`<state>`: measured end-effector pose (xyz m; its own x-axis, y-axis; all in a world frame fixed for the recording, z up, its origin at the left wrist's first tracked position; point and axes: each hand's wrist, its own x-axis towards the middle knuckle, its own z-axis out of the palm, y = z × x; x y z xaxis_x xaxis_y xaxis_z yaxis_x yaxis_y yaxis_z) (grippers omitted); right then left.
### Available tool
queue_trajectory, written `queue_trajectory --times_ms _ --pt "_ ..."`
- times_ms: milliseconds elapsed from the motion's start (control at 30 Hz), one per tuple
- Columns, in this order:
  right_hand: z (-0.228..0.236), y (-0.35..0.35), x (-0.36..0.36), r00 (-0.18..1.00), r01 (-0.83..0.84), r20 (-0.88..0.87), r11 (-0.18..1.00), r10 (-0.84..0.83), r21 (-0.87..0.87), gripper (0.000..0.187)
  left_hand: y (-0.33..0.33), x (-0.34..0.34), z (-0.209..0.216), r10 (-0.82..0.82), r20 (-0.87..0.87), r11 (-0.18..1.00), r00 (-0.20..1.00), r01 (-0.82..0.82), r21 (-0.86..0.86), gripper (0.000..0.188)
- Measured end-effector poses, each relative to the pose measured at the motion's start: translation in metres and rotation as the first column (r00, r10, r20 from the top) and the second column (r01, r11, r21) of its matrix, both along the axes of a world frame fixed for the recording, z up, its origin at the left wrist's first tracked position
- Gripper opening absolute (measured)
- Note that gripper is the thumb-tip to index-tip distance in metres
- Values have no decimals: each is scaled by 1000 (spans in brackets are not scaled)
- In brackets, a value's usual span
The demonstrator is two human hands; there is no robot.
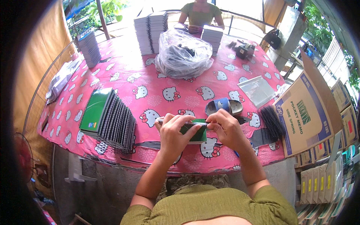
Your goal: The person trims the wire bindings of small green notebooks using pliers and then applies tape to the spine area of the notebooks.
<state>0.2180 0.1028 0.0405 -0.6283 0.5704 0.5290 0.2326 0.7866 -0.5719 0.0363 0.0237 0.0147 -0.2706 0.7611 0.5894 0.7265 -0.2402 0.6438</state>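
Note:
A small green-covered notebook (198,137) is held up on edge just above the table, in front of my body. My left hand (173,132) grips it from the left, thumb on the near cover and fingers over the top edge. At the right end of that edge, my right hand (227,130) is closed in a pinch; what lies between its fingertips is too small to make out. Left of my hands stands a stack of green spiral notebooks (98,111). A heap of black spiral coils (270,124) lies to the right.
Beyond my hands sits a blue and grey rounded object (221,105). A clear bag of black coils (183,56) stands mid-table before notebook stacks (150,33). Across the table is another person (200,17). A cardboard box (307,108) borders the right edge, near a clear plastic sheet (257,91).

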Motion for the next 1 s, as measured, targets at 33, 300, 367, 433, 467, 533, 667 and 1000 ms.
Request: queue_trajectory --times_ms 33,300,367,433,467,533,667,1000 --pt "-6 3 0 1000 -21 11 1000 22 -13 11 -1 1 3 -10 32 1000 999 10 -17 26" --pt "9 -12 -15 991 118 49 990 -122 79 10 -2 -2 2 21 -10 998 1000 -22 -50 27" --pt "10 -13 -16 988 132 67 989 -137 63 12 0 -1 0 17 37 999 999 -15 -51 28" --pt "5 -9 -13 984 90 156 996 -89 0 16 -1 -3 0 6 37 999 999 -4 -50 29" --pt "3 -3 -10 993 73 95 996 -69 -44 17 -3 -4 0 7 35 999 999 -6 -52 30" --pt "2 21 1 998 45 -28 991 -49 -125 19 -6 -6 2 -19 1 999 1000 19 -46 32" --pt "-27 111 66 874 274 355 940 -331 204 39 -9 -6 9 -67 -51 998 996 67 0 33" --pt "-49 88 40 875 -303 -484 803 21 -513 42 -1 -10 -3 -8 -60 998 998 12 66 28"
